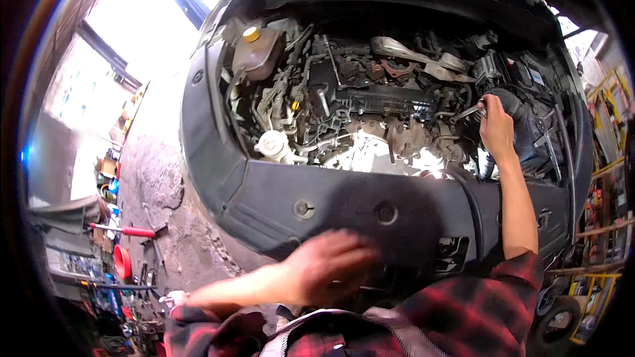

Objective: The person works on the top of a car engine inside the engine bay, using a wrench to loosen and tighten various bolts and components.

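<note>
In the open engine bay, my right hand [496,125] grips a steel tool [467,113], like a wrench, by the intake hose at the engine's right. My left hand [331,264], smeared by motion, hangs over the front plastic cover [284,188]; I cannot tell what, if anything, is in it. Behind the engine cover [383,102] sit a pale metal bracket [390,46] and a rusty flange [397,71]. A long thin tool [332,59] and a short socket-like piece [323,102] rest on the engine. The coolant tank [254,56] with a yellow cap stands at back left.
On the concrete floor [152,139] at the left are a red-handled tool [135,231], a red ring-shaped tub [122,261] and scattered tools. At the right stand yellow racks [605,112] and a tire [557,317]. More tools [550,145] lie along the bay's right side.
</note>
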The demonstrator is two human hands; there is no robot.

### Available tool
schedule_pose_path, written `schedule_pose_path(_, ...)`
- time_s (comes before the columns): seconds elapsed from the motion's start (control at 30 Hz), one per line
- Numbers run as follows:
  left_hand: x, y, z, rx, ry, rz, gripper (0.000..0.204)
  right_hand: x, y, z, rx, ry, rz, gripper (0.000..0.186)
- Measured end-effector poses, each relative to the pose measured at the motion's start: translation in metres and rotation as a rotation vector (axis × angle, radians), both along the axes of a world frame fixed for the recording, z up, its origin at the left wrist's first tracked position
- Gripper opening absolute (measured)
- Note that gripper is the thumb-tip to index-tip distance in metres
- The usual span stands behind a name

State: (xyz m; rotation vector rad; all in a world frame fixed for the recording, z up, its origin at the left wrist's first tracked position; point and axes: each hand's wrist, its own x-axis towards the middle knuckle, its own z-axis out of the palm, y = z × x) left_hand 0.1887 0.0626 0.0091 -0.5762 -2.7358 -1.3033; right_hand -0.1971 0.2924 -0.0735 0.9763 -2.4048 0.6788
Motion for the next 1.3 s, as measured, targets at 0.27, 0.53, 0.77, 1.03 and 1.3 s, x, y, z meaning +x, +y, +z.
schedule_pose_path(0.27,0.243,-0.030,-0.276,0.952,-1.075,0.664,0.034,0.031,-0.001,0.027,-0.142,0.133,-0.038,0.017)
schedule_pose_path(0.53,0.255,-0.004,-0.478,-0.138,-1.064,0.416,0.043,0.199,0.037,0.177,-0.797,-0.246,0.020,0.021)
schedule_pose_path(0.77,0.233,0.014,-0.496,0.131,-1.071,0.383,0.044,0.325,0.038,0.143,-0.782,-0.485,-0.220,0.017)
schedule_pose_path(1.03,0.238,0.005,-0.496,0.176,-1.084,0.312,0.045,0.386,0.017,0.069,-0.986,-0.744,-0.188,0.020)
schedule_pose_path(1.3,0.250,-0.004,-0.503,0.181,-1.122,0.277,0.046,0.403,0.020,0.046,-1.061,-0.711,-0.266,0.022)
